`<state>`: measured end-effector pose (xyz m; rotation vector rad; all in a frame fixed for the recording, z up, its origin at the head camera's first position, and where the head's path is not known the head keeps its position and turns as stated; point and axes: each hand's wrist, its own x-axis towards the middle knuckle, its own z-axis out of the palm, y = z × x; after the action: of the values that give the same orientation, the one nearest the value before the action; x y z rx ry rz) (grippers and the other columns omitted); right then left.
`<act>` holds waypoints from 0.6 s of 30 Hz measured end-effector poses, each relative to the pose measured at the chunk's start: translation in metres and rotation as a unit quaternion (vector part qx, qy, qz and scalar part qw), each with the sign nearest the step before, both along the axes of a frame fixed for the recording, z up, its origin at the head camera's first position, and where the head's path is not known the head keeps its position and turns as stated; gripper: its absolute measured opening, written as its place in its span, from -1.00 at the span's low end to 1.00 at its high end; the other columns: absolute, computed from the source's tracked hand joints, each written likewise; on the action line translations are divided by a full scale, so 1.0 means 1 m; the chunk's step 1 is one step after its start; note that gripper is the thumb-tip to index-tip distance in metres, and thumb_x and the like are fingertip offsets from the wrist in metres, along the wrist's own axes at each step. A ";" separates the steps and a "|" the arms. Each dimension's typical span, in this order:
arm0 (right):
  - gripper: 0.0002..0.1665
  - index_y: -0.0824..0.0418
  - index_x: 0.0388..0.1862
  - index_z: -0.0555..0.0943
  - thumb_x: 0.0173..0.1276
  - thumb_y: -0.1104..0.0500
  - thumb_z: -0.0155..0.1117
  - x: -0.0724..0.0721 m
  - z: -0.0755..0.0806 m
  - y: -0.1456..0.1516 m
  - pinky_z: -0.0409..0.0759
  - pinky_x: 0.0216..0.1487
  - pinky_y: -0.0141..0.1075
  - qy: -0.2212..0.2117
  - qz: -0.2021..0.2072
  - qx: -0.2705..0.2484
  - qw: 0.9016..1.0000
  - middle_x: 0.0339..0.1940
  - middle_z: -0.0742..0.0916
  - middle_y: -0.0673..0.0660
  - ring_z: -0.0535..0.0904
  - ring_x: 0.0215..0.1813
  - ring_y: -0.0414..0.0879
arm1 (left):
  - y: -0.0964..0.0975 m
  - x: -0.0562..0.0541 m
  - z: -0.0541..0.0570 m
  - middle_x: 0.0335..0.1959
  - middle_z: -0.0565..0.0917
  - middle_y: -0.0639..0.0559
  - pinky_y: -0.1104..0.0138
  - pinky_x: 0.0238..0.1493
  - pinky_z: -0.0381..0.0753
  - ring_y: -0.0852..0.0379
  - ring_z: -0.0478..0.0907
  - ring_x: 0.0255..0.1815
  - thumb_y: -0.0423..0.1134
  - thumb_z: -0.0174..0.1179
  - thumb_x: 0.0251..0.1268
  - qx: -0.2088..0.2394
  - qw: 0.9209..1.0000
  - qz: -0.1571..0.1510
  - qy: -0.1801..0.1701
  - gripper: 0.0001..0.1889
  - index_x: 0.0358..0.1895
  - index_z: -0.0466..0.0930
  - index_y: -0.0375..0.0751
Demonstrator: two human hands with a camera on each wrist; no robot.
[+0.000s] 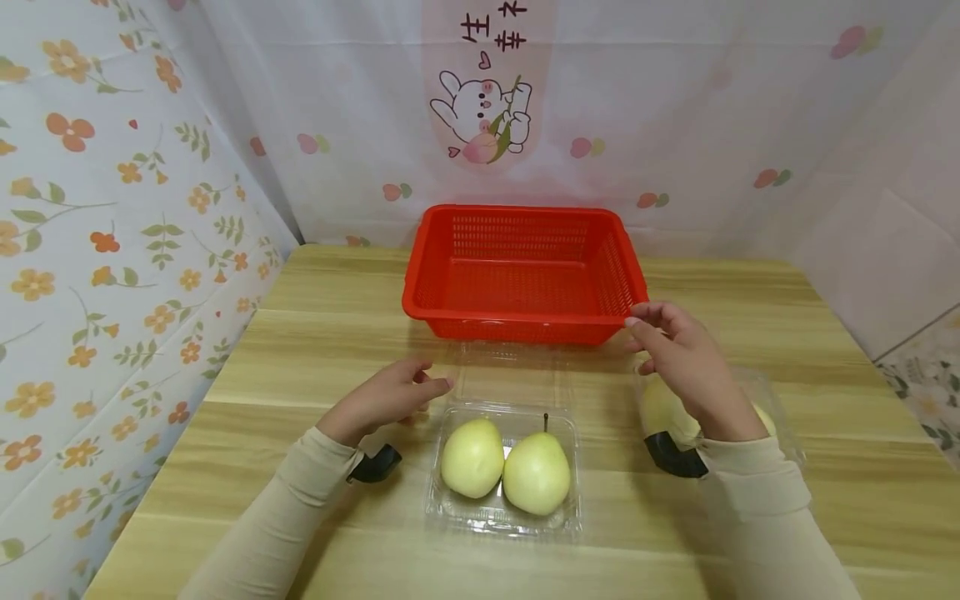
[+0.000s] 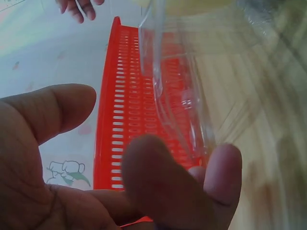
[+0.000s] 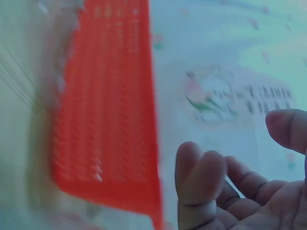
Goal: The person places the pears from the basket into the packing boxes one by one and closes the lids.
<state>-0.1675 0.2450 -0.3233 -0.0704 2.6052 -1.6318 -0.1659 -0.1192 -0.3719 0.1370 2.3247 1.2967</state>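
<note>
Two pale yellow-green pears, a left one [image 1: 472,458] and a right one [image 1: 537,473] with a dark stem, sit side by side in a clear plastic clamshell box [image 1: 504,527]. Its lid [image 1: 513,371] lies folded back toward the red basket [image 1: 525,329]. My left hand [image 1: 386,398] hovers left of the box, thumb and fingers apart, holding nothing. My right hand [image 1: 686,367] is by the basket's front right corner, fingers loosely bent with nothing between them. Partly hidden under the right wrist is a second clear box [image 1: 772,400] with yellowish pears in it.
The plastic basket stands at the back of the wooden table [image 1: 330,333], against a white printed curtain [image 1: 360,108]. A flower-patterned cloth [image 1: 112,250] hangs on the left. Black wrist mounts [image 1: 375,464] show below both hands.
</note>
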 end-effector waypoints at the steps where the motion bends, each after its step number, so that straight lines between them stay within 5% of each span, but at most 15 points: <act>1: -0.39 0.38 0.33 0.31 0.56 -0.05 0.04 0.004 -0.005 -0.005 0.64 -0.25 -0.28 -0.003 0.009 -0.003 1.000 0.12 0.53 0.27 0.57 -0.04 -0.04 | 0.000 0.001 0.000 0.08 0.53 -0.25 0.16 -0.25 0.64 -0.04 0.60 -0.21 0.04 0.17 0.40 -0.006 1.000 -0.001 -0.004 -0.23 0.42 0.19 -0.50; 9: -0.26 0.42 0.46 0.15 0.52 0.04 0.14 0.023 -0.041 -0.037 0.48 0.20 0.07 -0.057 0.077 0.008 0.995 0.40 0.38 0.38 0.41 0.31 0.26 | -0.001 0.005 -0.004 -0.07 0.62 -0.12 0.23 -0.33 0.61 -0.02 0.63 -0.31 -0.02 0.14 0.44 -0.007 1.000 -0.001 -0.015 -0.58 0.06 0.57 -0.34; 18: -0.20 0.49 0.48 0.10 0.51 0.05 0.12 0.024 -0.057 -0.044 0.60 -0.03 -0.11 -0.069 0.083 0.104 0.989 0.22 0.53 0.39 0.57 0.10 0.20 | 0.005 -0.001 -0.014 -0.27 0.61 -0.13 0.31 -0.46 0.56 0.05 0.65 -0.46 -0.05 0.10 0.47 0.026 0.999 0.017 -0.011 -0.63 -0.09 0.61 -0.36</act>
<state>-0.1435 0.2007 -0.3807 -0.1526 2.5703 -1.2589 -0.1666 -0.1147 -0.3863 0.0989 2.2859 1.3690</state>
